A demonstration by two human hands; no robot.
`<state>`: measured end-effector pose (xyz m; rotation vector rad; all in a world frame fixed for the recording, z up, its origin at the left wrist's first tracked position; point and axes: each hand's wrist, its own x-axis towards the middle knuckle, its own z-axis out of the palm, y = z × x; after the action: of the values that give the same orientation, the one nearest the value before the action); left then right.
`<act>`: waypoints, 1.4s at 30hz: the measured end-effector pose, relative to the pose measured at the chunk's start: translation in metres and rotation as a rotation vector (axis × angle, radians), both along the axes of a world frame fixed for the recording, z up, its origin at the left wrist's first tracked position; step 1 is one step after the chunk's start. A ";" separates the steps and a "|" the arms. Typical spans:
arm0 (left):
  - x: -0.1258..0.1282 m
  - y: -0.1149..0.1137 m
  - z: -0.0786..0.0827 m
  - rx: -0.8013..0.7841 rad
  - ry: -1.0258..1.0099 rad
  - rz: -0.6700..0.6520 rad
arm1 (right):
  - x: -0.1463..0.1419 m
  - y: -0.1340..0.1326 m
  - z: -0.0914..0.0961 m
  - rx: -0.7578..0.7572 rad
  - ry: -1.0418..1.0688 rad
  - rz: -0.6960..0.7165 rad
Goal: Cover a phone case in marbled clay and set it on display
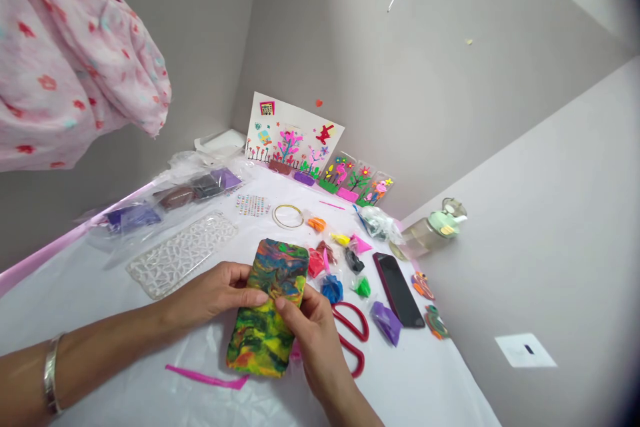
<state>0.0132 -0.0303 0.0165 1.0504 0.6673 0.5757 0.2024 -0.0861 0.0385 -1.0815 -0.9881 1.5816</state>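
Between my two hands is a flat rectangular slab point(267, 340), its face covered in marbled clay of green, yellow, blue and orange. It looks like a phone case, tilted up toward me. My left hand point(220, 293) grips its left edge, thumb laid on the face. From the right side my right hand point(313, 330) holds it, with the thumb pressing near the middle; the other fingers are partly hidden behind. Red-handled scissors point(357, 327) lie just right of my right hand. A pink clay tool point(207, 379) rests below the slab on the white cover.
A clear patterned phone case point(185, 253) lies at left, near bagged clay point(175, 197). Small packets such as the blue clay point(332, 288) and purple clay point(386, 322) are scattered at right, beside a phone point(399, 290). A bottle point(430, 230) and a decorated board point(295, 133) stand behind.
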 end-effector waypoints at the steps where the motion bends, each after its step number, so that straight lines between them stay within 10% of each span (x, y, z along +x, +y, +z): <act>1: 0.000 0.000 0.000 -0.003 0.001 0.007 | 0.000 0.000 0.000 -0.006 0.003 -0.001; 24: 0.003 -0.005 0.009 -0.056 -0.083 -0.042 | 0.017 0.008 0.000 0.027 -0.019 -0.140; 42: 0.002 -0.006 0.004 -0.059 -0.125 -0.033 | 0.005 0.003 0.008 0.035 -0.019 0.067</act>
<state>0.0154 -0.0360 0.0202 0.9601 0.5537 0.5847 0.2070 -0.0830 0.0463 -1.0500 -1.0710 1.6050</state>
